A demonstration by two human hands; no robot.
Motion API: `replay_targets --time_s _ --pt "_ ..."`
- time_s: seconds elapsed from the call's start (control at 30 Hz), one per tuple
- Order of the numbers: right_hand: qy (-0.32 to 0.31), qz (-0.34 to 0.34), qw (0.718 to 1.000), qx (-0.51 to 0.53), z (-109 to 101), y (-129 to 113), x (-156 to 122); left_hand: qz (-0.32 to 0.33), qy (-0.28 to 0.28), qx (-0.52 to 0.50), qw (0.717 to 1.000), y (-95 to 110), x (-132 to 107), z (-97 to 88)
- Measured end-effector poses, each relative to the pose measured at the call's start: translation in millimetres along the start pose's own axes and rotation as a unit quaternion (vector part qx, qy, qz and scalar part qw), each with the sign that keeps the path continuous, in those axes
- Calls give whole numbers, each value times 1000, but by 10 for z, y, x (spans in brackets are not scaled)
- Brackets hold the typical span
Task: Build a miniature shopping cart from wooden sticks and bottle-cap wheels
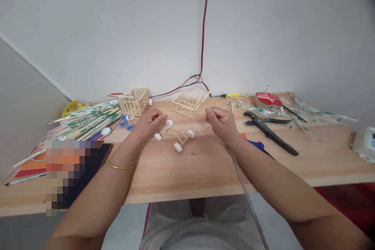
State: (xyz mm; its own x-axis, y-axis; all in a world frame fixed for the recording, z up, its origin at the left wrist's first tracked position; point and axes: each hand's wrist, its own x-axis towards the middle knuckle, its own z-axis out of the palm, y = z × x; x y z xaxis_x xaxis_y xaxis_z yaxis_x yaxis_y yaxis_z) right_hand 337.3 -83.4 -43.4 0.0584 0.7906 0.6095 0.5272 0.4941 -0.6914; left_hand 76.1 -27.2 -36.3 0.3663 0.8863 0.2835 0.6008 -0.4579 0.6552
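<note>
My left hand (150, 123) is closed, fingertips pressed together above the far left wheel of a small wooden-stick frame with white wheels (173, 133). Whether the fingers touch that wheel or hold anything is unclear. To the right, my right hand (222, 124) is curled shut, and a short thin stick (206, 127) shows just under its fingers. I cannot tell if it is gripped. Behind the frame, a small stick-built basket with a handle (187, 104) stands between my hands. Another stick-built cart (133, 102) with a red handle stands behind my left hand.
On the left lie bundled wooden sticks in plastic (96, 119), blue bottle caps (123, 124) and a dark tablet-like slab (90, 172). On the right are a black cutter (271, 133), a red-lined dish (268, 99) and a partly hidden blue tool (256, 144). A grey cable (246, 191) crosses the table edge.
</note>
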Motion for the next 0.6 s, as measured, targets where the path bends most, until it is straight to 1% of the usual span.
replay_targets --time_s 0.1,0.2,0.3,0.4,0.47,0.6 --pt "3 -3 1000 9 12 41 -5 19 4 4 1000 -42 5 23" --pt "7 6 1000 7 24 89 -4 33 36 11 999 -102 17 54" --pt "-6 10 1000 -4 31 120 5 47 71 11 996 -123 23 68" --pt "-16 -12 1000 -11 29 127 19 59 90 30 994 -84 7 48" --pt "-25 -22 999 -8 28 121 27 54 99 45 993 -43 -13 24" --pt "-55 -24 997 40 31 94 35 52 142 48 987 11 -49 4"
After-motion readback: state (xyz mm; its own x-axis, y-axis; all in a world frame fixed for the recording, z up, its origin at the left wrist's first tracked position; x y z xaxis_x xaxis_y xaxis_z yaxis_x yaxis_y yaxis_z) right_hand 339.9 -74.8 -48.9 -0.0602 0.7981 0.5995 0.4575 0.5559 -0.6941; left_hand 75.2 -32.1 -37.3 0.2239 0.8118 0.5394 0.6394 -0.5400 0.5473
